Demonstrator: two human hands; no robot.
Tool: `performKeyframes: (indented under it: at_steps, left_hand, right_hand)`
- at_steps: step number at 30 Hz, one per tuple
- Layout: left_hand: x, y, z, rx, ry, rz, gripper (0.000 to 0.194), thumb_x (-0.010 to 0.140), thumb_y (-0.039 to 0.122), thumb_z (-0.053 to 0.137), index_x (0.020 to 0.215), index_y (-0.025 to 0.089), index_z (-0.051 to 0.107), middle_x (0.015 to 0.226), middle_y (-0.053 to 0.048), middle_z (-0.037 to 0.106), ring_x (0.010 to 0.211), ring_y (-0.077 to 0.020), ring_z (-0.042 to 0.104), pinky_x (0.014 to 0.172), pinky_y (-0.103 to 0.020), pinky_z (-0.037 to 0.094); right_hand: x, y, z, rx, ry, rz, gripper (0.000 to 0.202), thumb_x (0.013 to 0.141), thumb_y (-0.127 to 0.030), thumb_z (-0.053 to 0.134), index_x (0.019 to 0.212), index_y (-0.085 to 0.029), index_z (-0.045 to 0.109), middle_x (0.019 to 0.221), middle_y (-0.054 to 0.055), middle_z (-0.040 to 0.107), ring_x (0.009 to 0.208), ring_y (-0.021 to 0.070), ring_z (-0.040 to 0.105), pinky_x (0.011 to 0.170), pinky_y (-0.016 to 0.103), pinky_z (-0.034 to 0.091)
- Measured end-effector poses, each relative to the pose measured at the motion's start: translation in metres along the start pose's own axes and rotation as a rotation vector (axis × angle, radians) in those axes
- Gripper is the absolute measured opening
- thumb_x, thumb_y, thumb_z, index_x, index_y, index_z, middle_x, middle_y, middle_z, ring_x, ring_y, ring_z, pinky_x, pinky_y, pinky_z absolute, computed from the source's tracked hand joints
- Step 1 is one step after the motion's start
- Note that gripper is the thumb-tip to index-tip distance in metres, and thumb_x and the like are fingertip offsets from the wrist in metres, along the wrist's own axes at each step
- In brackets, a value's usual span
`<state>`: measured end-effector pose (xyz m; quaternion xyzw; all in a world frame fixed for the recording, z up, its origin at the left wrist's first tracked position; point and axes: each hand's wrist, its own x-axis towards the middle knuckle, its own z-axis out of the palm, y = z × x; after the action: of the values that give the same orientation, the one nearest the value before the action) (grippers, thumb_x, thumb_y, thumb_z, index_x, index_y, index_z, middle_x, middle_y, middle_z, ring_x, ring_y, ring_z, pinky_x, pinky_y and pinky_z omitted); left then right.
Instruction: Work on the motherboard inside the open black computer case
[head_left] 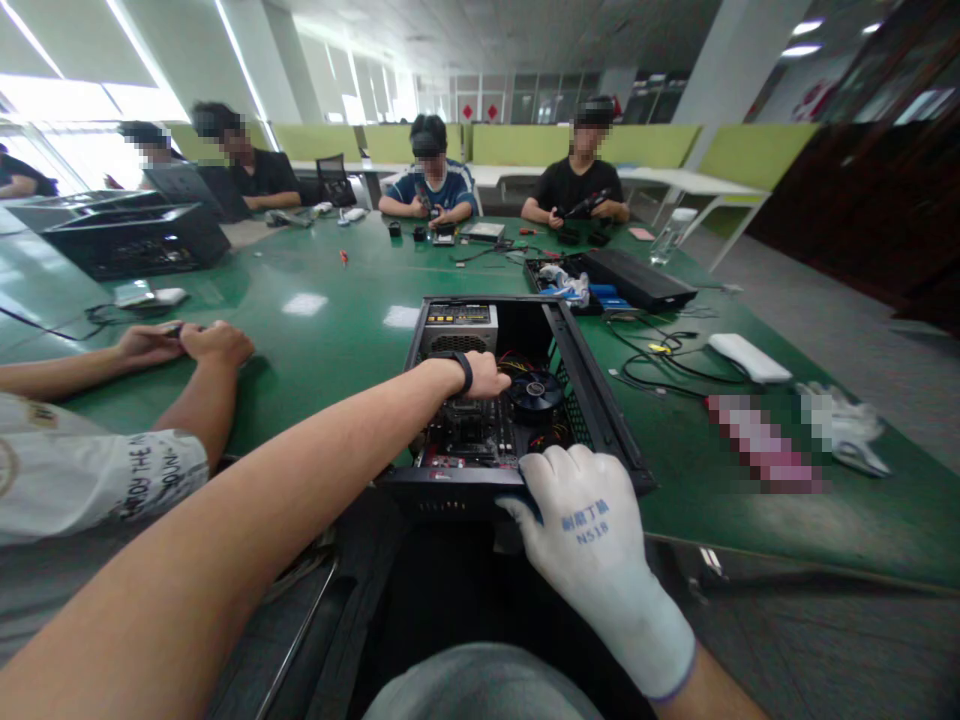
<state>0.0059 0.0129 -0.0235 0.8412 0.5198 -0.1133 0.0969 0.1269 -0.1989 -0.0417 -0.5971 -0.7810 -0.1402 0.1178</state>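
Observation:
An open black computer case (600, 400) lies at the table's near edge, its inside facing up. My right hand (589, 510), in a white glove, grips the near rim of the case, fingers over the edge and thumb on the outer side. My bare left hand (486, 375), with a black wristband, reaches inside over the motherboard (472, 430). Its fingers are curled closed just left of the round black CPU fan (535, 392); what they hold, if anything, is hidden. The power supply (461, 325) sits at the far left of the case.
Cables (652, 365), a white box-like object (748, 358) and white gloves (847, 430) lie right on the green table (337, 330). Behind the case is a black tray (637, 280). A co-worker's hands (214, 342) rest at left; other people sit across.

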Motion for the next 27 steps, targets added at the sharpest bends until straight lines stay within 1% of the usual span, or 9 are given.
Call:
performKeyframes:
  at_steps: [2,5,8,11,15,18,20,23,27]
  left_hand:
    - [-0.009,-0.001,-0.013,-0.074,0.049,0.0,0.058,0.094,0.047,0.032,0.129,0.009,0.058,0.132,-0.02,0.063,0.114,-0.0263,0.064,0.091,-0.03,0.049]
    - [-0.023,-0.007,-0.036,-0.149,0.199,0.029,0.049,0.094,0.042,0.029,0.114,0.012,0.063,0.122,-0.017,0.068,0.108,-0.0258,0.064,0.088,-0.031,0.048]
    - [-0.037,-0.018,-0.054,-0.233,0.383,0.06,0.041,0.095,0.04,0.03,0.098,0.016,0.063,0.109,-0.013,0.069,0.101,-0.0249,0.063,0.085,-0.031,0.046]
    - [-0.05,-0.031,-0.06,-0.354,0.517,0.038,0.036,0.095,0.04,0.032,0.089,0.018,0.06,0.096,-0.01,0.069,0.09,-0.0227,0.061,0.079,-0.031,0.045]
    - [-0.062,-0.045,-0.05,-0.501,0.646,0.02,0.033,0.096,0.037,0.033,0.08,0.02,0.055,0.084,-0.007,0.065,0.08,-0.0202,0.058,0.072,-0.031,0.042]
    - [-0.066,-0.051,-0.036,-0.584,0.686,-0.001,0.03,0.096,0.035,0.034,0.077,0.021,0.051,0.079,-0.004,0.063,0.076,-0.0185,0.055,0.069,-0.03,0.039]
    - [-0.069,-0.053,-0.025,-0.633,0.673,-0.015,0.027,0.095,0.034,0.035,0.076,0.021,0.05,0.076,-0.002,0.061,0.073,-0.0178,0.054,0.067,-0.03,0.038]
    - [-0.073,-0.054,-0.009,-0.677,0.618,-0.012,0.025,0.095,0.034,0.037,0.077,0.021,0.05,0.074,-0.001,0.061,0.072,-0.0172,0.053,0.067,-0.029,0.038]
    - [-0.078,-0.056,0.011,-0.697,0.565,0.016,0.023,0.095,0.033,0.037,0.078,0.022,0.048,0.072,0.001,0.059,0.07,-0.0164,0.053,0.067,-0.029,0.038]
  right_hand:
    - [0.006,0.002,0.003,-0.007,0.002,0.0,0.026,0.083,-0.046,0.067,0.086,-0.023,0.055,0.08,0.004,0.057,0.078,0.0236,0.046,0.066,0.037,0.017]
    - [0.025,0.007,0.01,-0.03,0.014,0.0,0.027,0.085,-0.048,0.065,0.09,-0.023,0.055,0.085,0.005,0.059,0.081,0.0244,0.048,0.068,0.037,0.02]
    - [0.057,0.014,0.022,-0.07,0.015,-0.003,0.029,0.088,-0.05,0.06,0.094,-0.022,0.056,0.09,0.007,0.062,0.086,0.0253,0.051,0.07,0.037,0.022]
    - [0.1,0.023,0.039,-0.089,0.013,-0.002,0.034,0.091,-0.053,0.053,0.101,-0.021,0.057,0.097,0.01,0.064,0.092,0.0259,0.053,0.072,0.037,0.025]
    - [0.162,0.033,0.064,-0.097,0.015,0.015,0.041,0.091,-0.055,0.051,0.108,-0.019,0.058,0.103,0.014,0.065,0.095,0.0265,0.054,0.076,0.037,0.029]
    - [0.208,0.04,0.081,-0.106,0.009,0.024,0.044,0.092,-0.056,0.048,0.111,-0.017,0.058,0.108,0.016,0.064,0.1,0.0276,0.054,0.08,0.038,0.034]
    - [0.236,0.046,0.09,-0.114,0.001,0.034,0.047,0.092,-0.056,0.05,0.114,-0.016,0.059,0.111,0.016,0.063,0.104,0.0273,0.055,0.084,0.039,0.038]
    - [0.274,0.055,0.103,-0.128,-0.019,0.056,0.047,0.092,-0.054,0.053,0.12,-0.017,0.059,0.117,0.011,0.062,0.106,0.0233,0.058,0.09,0.042,0.046]
    - [0.313,0.067,0.115,-0.139,-0.041,0.074,0.043,0.093,-0.047,0.058,0.125,-0.018,0.058,0.125,0.009,0.06,0.108,0.0212,0.06,0.093,0.045,0.051]
